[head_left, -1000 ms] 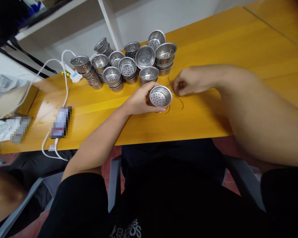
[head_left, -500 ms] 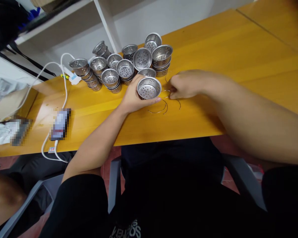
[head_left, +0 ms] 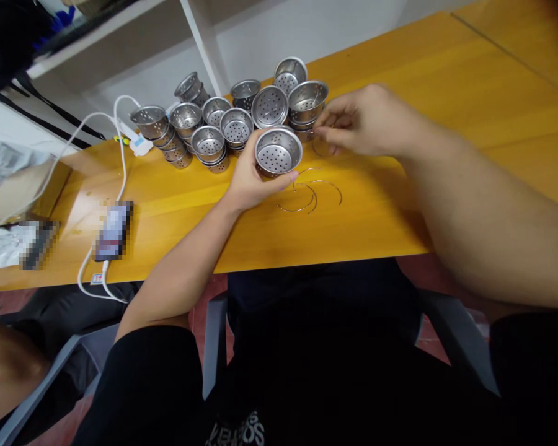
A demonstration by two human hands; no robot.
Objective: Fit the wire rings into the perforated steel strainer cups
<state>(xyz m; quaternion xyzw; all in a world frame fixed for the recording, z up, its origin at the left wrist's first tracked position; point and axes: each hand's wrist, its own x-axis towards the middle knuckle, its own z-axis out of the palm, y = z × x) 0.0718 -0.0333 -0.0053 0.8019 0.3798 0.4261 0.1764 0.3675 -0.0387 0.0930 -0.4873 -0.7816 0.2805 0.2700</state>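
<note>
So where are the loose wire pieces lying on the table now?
In the head view, the wire pieces lie on the yellow table, right of the left hand holding a perforated cup.

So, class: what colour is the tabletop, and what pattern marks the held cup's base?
Yellow-orange table; the cup base is dotted with round holes. Head view.

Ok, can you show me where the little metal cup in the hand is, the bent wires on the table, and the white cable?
metal cup (head_left: 278, 150), head view, holed bottom inside.
bent wires (head_left: 312, 197), head view, curved middle.
white cable (head_left: 123, 162), head view, straight stretch.
</note>
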